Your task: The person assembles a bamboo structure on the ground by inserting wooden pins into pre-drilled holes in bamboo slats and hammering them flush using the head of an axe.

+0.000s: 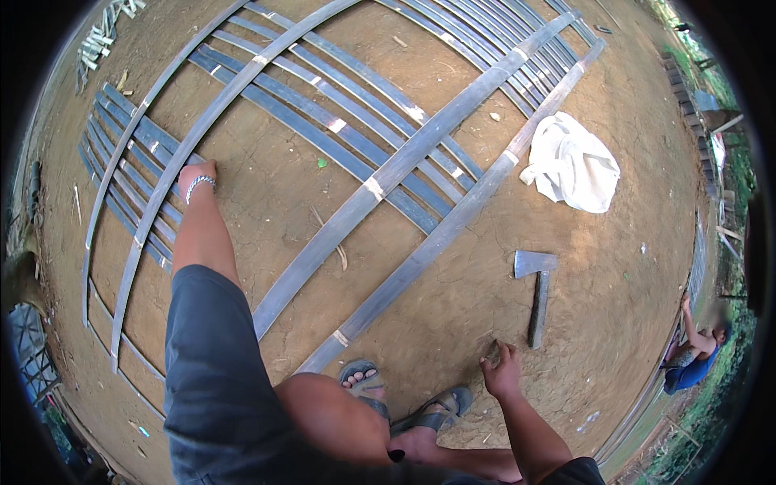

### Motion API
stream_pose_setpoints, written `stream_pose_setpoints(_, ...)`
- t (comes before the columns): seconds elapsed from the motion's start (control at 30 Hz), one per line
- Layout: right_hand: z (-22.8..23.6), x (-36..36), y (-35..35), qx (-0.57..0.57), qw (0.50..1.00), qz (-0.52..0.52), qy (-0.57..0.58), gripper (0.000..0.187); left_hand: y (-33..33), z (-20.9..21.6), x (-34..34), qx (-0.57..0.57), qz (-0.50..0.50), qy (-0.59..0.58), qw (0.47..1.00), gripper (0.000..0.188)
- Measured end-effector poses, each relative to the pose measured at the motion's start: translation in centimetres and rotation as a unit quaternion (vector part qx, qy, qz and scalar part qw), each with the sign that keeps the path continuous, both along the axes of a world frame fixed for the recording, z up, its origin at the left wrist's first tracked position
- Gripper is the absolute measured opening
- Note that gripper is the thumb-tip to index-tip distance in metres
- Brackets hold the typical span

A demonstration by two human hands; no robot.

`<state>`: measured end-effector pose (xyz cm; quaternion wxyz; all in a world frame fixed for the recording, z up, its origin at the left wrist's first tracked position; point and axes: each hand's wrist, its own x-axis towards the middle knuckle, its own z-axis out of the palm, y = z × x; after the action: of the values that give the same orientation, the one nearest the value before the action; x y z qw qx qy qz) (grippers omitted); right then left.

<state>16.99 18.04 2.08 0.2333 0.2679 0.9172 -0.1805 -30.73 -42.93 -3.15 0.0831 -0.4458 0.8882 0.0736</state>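
Observation:
My left hand (199, 172), with a chain bracelet on its wrist, reaches forward to the left group of dark split-bamboo slats (121, 174). Its fingers are curled at a slat's end, beside a long bamboo rail (214, 109); the grip is partly hidden. My right hand (503, 370) hangs over the dirt near my sandalled feet, its fingers bent a little and apart, holding nothing. Just beyond it lies a hatchet (537, 295) with a broad metal head and dark wooden handle. More slats (335, 125) lie crosswise in the middle, under the long near rail (388, 174).
A crumpled white sack (574, 166) lies right of the rails. Another slat group (501, 48) is at the far right. Pale bamboo offcuts (101, 36) are scattered at the far left. A person (695, 356) in blue sits at the right edge by greenery.

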Motion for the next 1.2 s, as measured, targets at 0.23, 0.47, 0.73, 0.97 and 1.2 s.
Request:
stream_pose_setpoints(0.23,0.0,-0.7,-0.2,-0.023,0.999,-0.027,0.019,0.061,-1.8,-1.3,0.0,-0.02,-0.009,0.011,1.0,0.063)
stream_pose_setpoints(0.47,-0.5,-1.0,0.0,-0.032,0.999,-0.042,0.003,0.061,1.0,-3.7,4.4,0.126,-0.056,-0.001,0.99,0.063)
stream_pose_setpoints(0.73,-0.5,-0.5,0.5,-0.024,0.999,-0.039,-0.015,0.061,3.6,0.1,5.7,0.12,-0.082,0.052,0.988,0.083)
stream_pose_setpoints(0.97,-1.2,-1.9,0.0,-0.052,0.997,-0.055,-0.012,0.061,-5.2,-6.4,0.0,-0.018,-0.088,0.024,0.996,0.068)
stream_pose_setpoints(1.2,-0.2,-1.5,-0.3,-0.022,0.999,-0.05,-0.001,0.06,7.3,-4.0,8.0,0.294,-0.013,0.154,0.943,0.047)
